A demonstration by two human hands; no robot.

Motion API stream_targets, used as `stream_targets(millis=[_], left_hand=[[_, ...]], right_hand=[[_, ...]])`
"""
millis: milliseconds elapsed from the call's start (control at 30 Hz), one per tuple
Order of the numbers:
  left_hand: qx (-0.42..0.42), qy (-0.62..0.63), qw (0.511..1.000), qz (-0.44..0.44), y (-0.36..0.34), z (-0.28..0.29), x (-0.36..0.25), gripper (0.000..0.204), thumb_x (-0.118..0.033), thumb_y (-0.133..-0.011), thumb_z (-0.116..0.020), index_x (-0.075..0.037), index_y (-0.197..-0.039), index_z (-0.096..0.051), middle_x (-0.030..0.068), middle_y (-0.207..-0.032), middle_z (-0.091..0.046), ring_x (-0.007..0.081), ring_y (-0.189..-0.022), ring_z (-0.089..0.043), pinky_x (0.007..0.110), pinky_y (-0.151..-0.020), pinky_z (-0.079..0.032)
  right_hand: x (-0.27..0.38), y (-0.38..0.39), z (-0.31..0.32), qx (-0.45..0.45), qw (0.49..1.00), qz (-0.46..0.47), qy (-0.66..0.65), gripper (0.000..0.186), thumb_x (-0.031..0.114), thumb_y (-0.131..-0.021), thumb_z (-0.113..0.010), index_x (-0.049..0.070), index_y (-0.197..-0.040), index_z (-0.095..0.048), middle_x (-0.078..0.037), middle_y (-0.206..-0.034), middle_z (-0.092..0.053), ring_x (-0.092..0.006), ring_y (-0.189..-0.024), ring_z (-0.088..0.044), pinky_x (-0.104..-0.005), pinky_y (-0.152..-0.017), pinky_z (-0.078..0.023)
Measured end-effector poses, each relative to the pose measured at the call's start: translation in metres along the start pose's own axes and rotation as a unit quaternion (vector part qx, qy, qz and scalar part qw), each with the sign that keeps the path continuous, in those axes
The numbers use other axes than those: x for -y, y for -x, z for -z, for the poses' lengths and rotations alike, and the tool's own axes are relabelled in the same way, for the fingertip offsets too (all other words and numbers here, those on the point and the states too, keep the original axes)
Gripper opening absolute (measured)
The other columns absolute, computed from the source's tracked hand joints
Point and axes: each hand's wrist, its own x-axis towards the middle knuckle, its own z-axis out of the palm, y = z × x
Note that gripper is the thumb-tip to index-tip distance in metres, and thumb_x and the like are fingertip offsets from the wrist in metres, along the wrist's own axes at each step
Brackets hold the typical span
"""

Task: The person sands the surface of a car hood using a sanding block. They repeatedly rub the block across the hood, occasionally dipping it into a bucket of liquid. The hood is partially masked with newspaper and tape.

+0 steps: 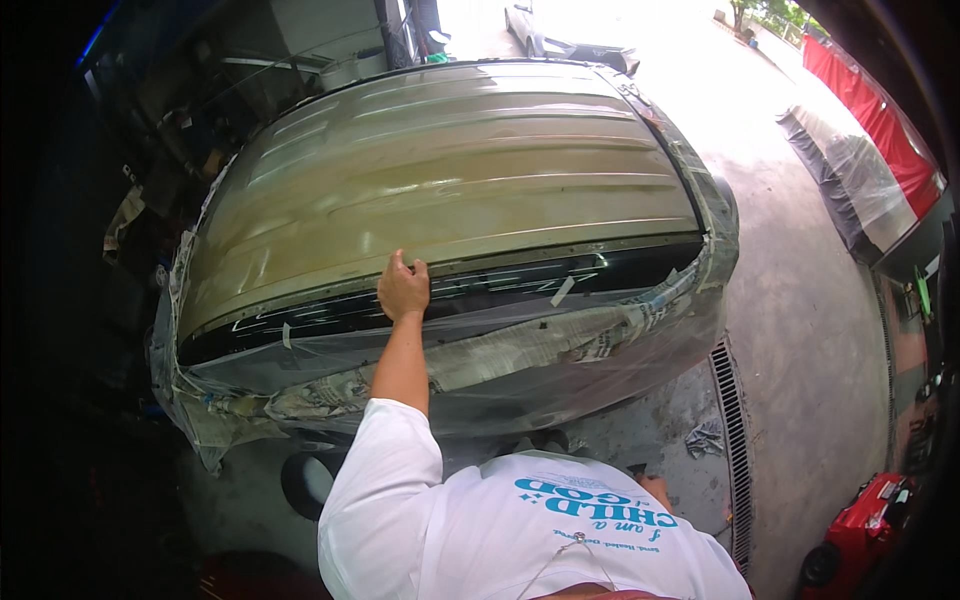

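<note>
My left hand is stretched forward over the near edge of a vehicle's roof, which is dull olive-tan with long ridges. Its fingers are bent, with the index finger and thumb toward the roof's edge; whatever may be between them is too small to make out. Below that edge runs a strip of dark glass. Newspaper masking and clear plastic sheeting wrap the body around it. Low at my right side, my right hand is partly hidden by my shirt, its fingers curled by a small dark thing.
A slotted floor drain runs to the right of the vehicle. Crumpled plastic lies beside it. A red machine with a black wheel stands at lower right. Red and clear sheeting hangs at far right. A car is parked beyond.
</note>
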Motion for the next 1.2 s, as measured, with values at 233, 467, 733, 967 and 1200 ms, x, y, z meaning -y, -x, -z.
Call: stream_targets(millis=[233, 467, 733, 967, 1200], left_hand=[[-0.003, 0.015, 0.999, -0.034, 0.003, -0.009, 0.013, 0.044, -0.028, -0.091, -0.067, -0.007, -0.129, -0.065, 0.0104, -0.102, -0.073, 0.0308, -0.101, -0.068, 0.045, -0.090, -0.051], [0.021, 0.001, 1.000, -0.007, -0.003, -0.005, 0.000, 0.035, -0.028, -0.090, -0.068, -0.009, -0.118, -0.065, 0.0119, -0.100, -0.073, 0.0327, -0.099, -0.068, 0.046, -0.089, -0.050], [0.012, 0.029, 0.997, -0.074, -0.001, 0.002, 0.012, 0.027, -0.028, -0.082, -0.071, -0.014, -0.105, -0.065, 0.0061, -0.082, -0.068, 0.0347, -0.085, -0.068, 0.050, -0.077, -0.052], [-0.020, 0.022, 0.998, -0.054, 0.007, -0.005, 0.009, 0.021, -0.026, -0.082, -0.070, -0.014, -0.099, -0.066, 0.0045, -0.079, -0.067, 0.0322, -0.083, -0.067, 0.048, -0.079, -0.053], [-0.064, 0.015, 0.996, -0.062, 0.007, -0.013, 0.014, 0.014, -0.020, -0.083, -0.067, -0.014, -0.096, -0.067, 0.0082, -0.082, -0.070, 0.0345, -0.082, -0.067, 0.049, -0.077, -0.053]], right_hand=[[0.023, 0.041, 0.008, 0.030, 0.982, -0.092, -0.161, 0.041, 0.028, -0.094, -0.071, -0.007, -0.113, -0.063, -0.015, -0.072, -0.064, -0.0244, -0.050, -0.059, -0.0384, -0.043, -0.042], [0.104, -0.053, 0.008, 0.012, 0.964, 0.084, -0.254, 0.046, 0.034, -0.097, -0.071, -0.001, -0.124, -0.064, -0.004, -0.071, -0.058, -0.0151, -0.052, -0.054, -0.0327, -0.046, -0.040], [0.317, 0.018, 0.072, 0.068, 0.851, 0.310, -0.419, 0.039, 0.029, -0.101, -0.071, 0.006, -0.130, -0.061, 0.002, -0.089, -0.060, -0.0059, -0.064, -0.052, -0.0213, -0.052, -0.041], [0.450, 0.042, 0.091, 0.012, 0.802, 0.563, -0.197, 0.025, 0.017, -0.097, -0.073, 0.003, -0.117, -0.069, -0.006, -0.093, -0.070, -0.0147, -0.077, -0.067, -0.0299, -0.063, -0.050], [0.544, 0.050, 0.097, -0.138, 0.678, 0.698, 0.184, 0.021, 0.019, -0.092, -0.073, 0.010, -0.111, -0.069, -0.016, -0.106, -0.071, -0.0388, -0.094, -0.072, -0.0490, -0.082, -0.056]])
